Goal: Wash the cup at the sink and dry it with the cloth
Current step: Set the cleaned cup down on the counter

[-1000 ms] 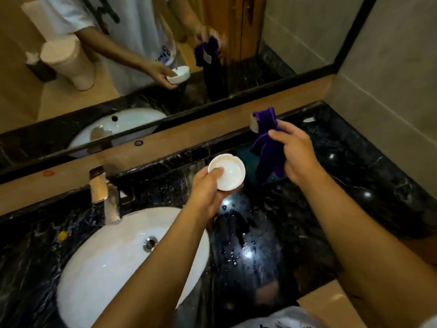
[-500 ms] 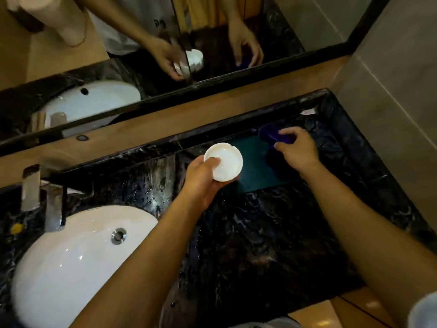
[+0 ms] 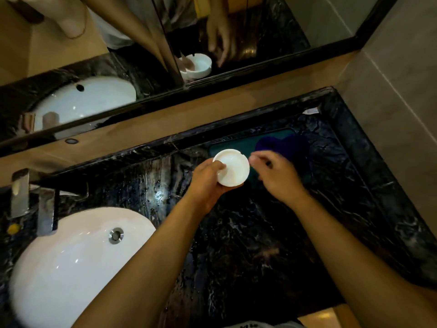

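Observation:
A small white cup (image 3: 233, 167) with a notched rim is held over the dark marble counter by my left hand (image 3: 208, 183), thumb on its rim and fingers under it. The purple cloth (image 3: 287, 146) lies crumpled on a teal mat (image 3: 236, 144) at the back of the counter. My right hand (image 3: 276, 176) hovers just right of the cup, blurred, fingers loosely apart and holding nothing, its fingertips close to the cup's rim. The white oval sink (image 3: 71, 263) is at the lower left.
A chrome tap (image 3: 46, 209) stands behind the sink, with a small yellow object (image 3: 13, 228) to its left. A mirror (image 3: 146, 48) runs along the back above a wooden ledge (image 3: 179, 117). A tiled wall (image 3: 399, 91) closes the right side. The marble counter (image 3: 248, 245) is wet.
My right hand lowered the purple cloth onto the teal mat, let go of it and moved left toward the cup. My left hand kept the cup.

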A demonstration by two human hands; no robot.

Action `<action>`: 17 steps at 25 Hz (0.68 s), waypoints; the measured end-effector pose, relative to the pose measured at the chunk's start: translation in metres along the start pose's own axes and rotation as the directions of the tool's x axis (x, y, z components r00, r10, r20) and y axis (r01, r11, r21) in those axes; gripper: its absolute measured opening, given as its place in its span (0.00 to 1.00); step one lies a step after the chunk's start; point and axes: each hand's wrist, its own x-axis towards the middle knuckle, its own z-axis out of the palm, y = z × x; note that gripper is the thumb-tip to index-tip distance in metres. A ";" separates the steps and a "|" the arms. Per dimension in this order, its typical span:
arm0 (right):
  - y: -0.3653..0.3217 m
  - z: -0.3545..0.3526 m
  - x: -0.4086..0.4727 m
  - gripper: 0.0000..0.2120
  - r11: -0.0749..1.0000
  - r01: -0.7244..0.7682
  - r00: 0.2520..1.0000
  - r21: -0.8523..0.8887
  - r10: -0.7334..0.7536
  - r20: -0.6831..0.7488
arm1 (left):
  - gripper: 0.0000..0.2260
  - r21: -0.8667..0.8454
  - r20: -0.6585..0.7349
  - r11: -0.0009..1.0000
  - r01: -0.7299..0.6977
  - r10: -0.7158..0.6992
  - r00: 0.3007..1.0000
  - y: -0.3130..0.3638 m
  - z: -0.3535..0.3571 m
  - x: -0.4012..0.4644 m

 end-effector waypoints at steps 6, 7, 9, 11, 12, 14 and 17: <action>0.002 0.021 0.002 0.13 0.999 -0.037 0.997 -0.008 0.037 0.070 | 0.11 0.062 0.024 0.998 0.016 -0.017 1.000 -0.005 0.003 0.011; 0.002 0.021 0.004 0.12 0.999 -0.044 0.998 -0.019 0.045 0.049 | 0.11 0.114 0.020 0.993 0.016 -0.019 1.000 -0.005 0.003 0.013; 0.004 0.022 0.011 0.12 0.997 -0.061 0.998 -0.055 0.061 -0.007 | 0.12 0.325 -0.006 0.945 -0.040 0.045 0.999 -0.009 0.000 0.020; 0.009 0.023 0.018 0.12 0.994 -0.072 0.997 -0.079 0.071 -0.023 | 0.12 0.598 -0.024 0.779 -0.188 0.252 0.967 -0.016 -0.010 0.033; 0.011 0.024 0.020 0.12 0.993 -0.069 0.997 -0.096 0.066 -0.025 | 0.12 0.691 -0.015 0.680 -0.245 0.352 0.936 -0.018 -0.014 0.039; 0.012 0.029 0.023 0.13 0.989 -0.051 0.999 -0.141 0.049 -0.018 | 0.12 0.764 -0.005 0.580 -0.283 0.444 0.896 -0.022 -0.018 0.046; 0.014 0.035 0.026 0.15 0.980 -0.033 0.999 -0.198 0.031 -0.016 | 0.11 0.806 -0.009 0.525 -0.274 0.474 0.880 -0.022 -0.013 0.047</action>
